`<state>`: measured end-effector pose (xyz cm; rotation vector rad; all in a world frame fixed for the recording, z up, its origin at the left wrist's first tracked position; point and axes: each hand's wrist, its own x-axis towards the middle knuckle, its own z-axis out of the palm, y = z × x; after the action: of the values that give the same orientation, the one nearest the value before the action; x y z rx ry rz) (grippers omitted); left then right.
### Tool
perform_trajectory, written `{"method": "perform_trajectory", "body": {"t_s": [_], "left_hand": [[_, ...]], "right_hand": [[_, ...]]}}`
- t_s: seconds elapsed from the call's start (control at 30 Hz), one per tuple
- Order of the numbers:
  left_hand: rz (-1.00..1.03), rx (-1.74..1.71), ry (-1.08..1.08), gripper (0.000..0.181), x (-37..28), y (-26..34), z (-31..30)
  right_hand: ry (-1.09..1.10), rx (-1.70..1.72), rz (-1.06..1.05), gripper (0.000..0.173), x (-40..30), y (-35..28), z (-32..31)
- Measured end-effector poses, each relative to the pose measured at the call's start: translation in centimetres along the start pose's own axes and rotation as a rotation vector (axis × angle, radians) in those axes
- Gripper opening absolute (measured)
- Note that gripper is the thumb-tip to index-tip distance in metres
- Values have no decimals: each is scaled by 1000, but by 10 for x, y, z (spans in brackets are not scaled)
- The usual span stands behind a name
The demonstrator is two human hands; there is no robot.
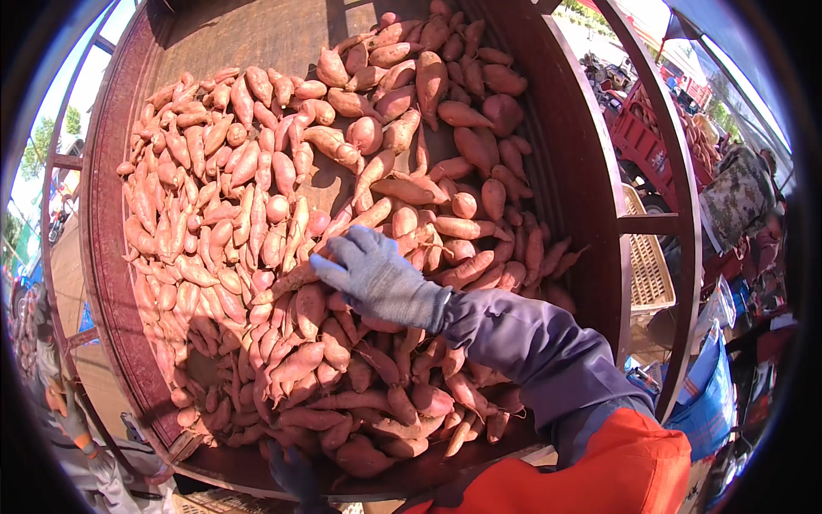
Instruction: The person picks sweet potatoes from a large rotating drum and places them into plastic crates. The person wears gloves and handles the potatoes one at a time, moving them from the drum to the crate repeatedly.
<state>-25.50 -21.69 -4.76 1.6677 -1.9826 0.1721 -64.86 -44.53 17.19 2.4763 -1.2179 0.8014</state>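
Many reddish sweet potatoes point(244, 160) lie heaped on the floor of a red metal truck bed point(119, 270). My right hand point(379, 273), in a grey knit glove under a purple sleeve, rests over the middle of the heap. Its fingers reach over a long sweet potato point(289, 281); whether they grip it cannot be told. At the near edge of the bed, in shadow, my left hand point(289, 466) in a dark glove is beside the lowest sweet potatoes. Its fingers are too dim to read, and whether it holds anything is hidden.
Metal side rails point(648, 225) rise at both sides of the bed. Outside the right rail are a yellow plastic crate point(648, 273), a blue bag point(706, 398) and a person in a camouflage top point(738, 196). Another person's gloved hand point(74, 421) shows at lower left. Part of another crate point(218, 501) shows below.
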Motion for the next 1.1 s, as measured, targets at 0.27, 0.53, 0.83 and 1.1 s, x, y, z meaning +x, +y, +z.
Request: {"method": "perform_trajectory", "body": {"t_s": [0.27, 0.53, 0.83, 1.1], "left_hand": [[-366, -453, -141, 88, 136, 154, 51], [-363, -358, -136, 87, 136, 146, 56], [-195, -279, -105, 89, 125, 129, 69], [-287, -347, -221, 97, 138, 136, 60]], "right_hand": [[349, 72, 522, 60, -19, 145, -41], [433, -77, 850, 72, 14, 368, -104], [465, 114, 897, 104, 122, 379, 7], [-25, 252, 555, 106, 112, 286, 38]]}}
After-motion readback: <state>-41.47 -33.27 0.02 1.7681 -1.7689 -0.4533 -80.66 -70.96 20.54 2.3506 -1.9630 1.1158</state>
